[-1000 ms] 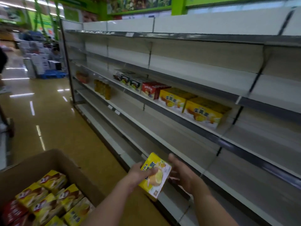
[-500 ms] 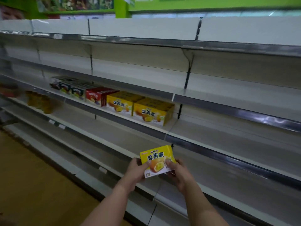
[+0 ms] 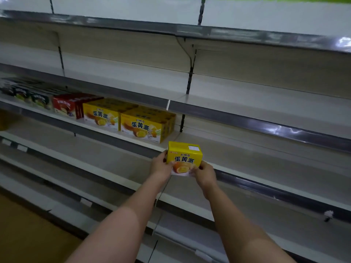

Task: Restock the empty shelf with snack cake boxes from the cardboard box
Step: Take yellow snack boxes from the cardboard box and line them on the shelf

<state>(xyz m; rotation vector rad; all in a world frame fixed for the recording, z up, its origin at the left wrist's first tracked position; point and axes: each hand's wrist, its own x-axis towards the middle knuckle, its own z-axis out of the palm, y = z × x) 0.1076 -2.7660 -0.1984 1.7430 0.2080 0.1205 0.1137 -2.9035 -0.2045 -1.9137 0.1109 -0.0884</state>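
A small yellow snack cake box (image 3: 185, 155) is upright in front of the shelf edge, held between both hands. My left hand (image 3: 161, 165) grips its left side and my right hand (image 3: 205, 174) pinches its lower right corner. It is level with the front of the middle shelf (image 3: 266, 168), just right of two yellow snack cake boxes (image 3: 146, 125) standing on that shelf. The cardboard box is out of view.
Left of the yellow boxes stand a red box (image 3: 66, 107) and dark-and-green boxes (image 3: 28, 95). Shelves above (image 3: 247, 103) and below (image 3: 114, 168) carry nothing here. Metal price rails run along each shelf front. Brown floor (image 3: 22, 234) shows at lower left.
The view swung from the cardboard box to the shelf. Both hands raised the yellow box up and forward, turning it upright, to the shelf edge right of the stocked yellow boxes.
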